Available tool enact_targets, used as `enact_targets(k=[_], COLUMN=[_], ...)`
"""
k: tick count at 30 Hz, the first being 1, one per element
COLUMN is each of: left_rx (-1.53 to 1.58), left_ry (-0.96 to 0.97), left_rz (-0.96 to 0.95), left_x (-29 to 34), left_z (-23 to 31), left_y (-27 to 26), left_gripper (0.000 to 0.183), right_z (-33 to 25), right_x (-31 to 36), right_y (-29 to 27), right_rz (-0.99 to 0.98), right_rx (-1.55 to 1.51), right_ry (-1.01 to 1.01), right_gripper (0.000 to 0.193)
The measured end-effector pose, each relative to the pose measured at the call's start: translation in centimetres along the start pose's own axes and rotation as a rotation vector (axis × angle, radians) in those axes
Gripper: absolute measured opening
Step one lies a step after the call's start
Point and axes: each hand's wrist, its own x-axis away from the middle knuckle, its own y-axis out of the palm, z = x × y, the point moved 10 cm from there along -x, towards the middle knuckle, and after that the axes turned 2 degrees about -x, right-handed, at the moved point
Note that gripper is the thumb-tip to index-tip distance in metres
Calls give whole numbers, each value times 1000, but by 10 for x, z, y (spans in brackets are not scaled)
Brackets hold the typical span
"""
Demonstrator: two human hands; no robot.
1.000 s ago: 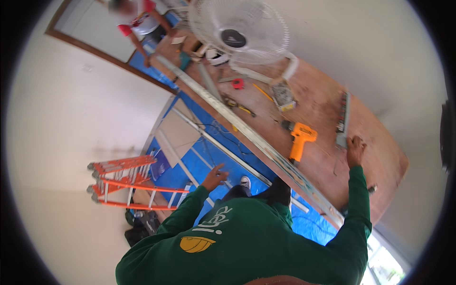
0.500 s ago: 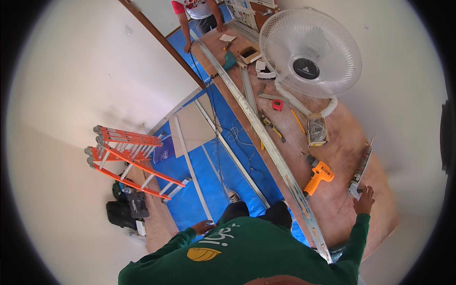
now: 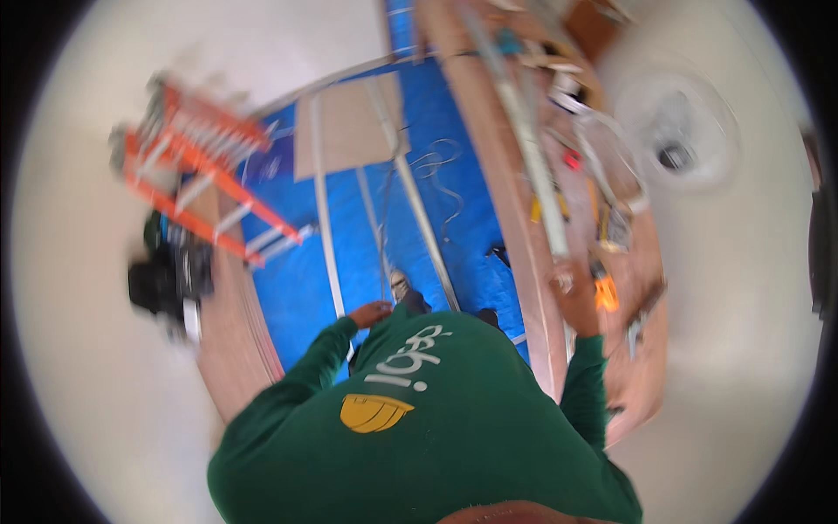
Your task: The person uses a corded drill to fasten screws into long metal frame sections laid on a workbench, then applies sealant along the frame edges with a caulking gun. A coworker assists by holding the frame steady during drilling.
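My right hand (image 3: 576, 297) lies over the long metal channel (image 3: 535, 157) on the wooden table; its fingers are smeared by motion, so its grip cannot be made out. My left hand (image 3: 371, 313) hangs beside my thigh, fingers loosely stretched, with nothing visible in it. To the right of my right hand lie an orange cordless drill (image 3: 604, 286) and a caulking gun (image 3: 644, 316), both blurred.
A wooden table (image 3: 497, 166) runs along my right, with a fan (image 3: 676, 131) beyond its far right side. Metal strips (image 3: 419, 210) and a beige board (image 3: 349, 118) lie on blue floor sheeting (image 3: 476, 227). An orange ladder (image 3: 196, 175) and dark bags (image 3: 170, 275) are on the left.
My right hand has moved left from beside the caulking gun onto the metal channel. The view has turned and shifted, and the other person at the table's far end is out of sight.
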Motion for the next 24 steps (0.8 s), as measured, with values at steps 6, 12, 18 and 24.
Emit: enact_targets(k=[6, 12, 18, 24], left_rx=[832, 1166, 1162, 281], left_ry=[-343, -339, -10, -30], left_rz=[541, 556, 43, 119], left_x=[100, 156, 48, -7], left_z=[-173, -226, -57, -74], left_y=[-35, 32, 49, -45], left_gripper=[74, 90, 66, 73], right_z=[158, 138, 72, 27], right_x=[96, 33, -64, -110], right_y=[241, 327, 388, 372], right_rz=[-628, -952, -974, -1232], right_rx=[123, 232, 332, 402], right_ry=[321, 226, 0, 30], right_gripper=[67, 69, 72, 65])
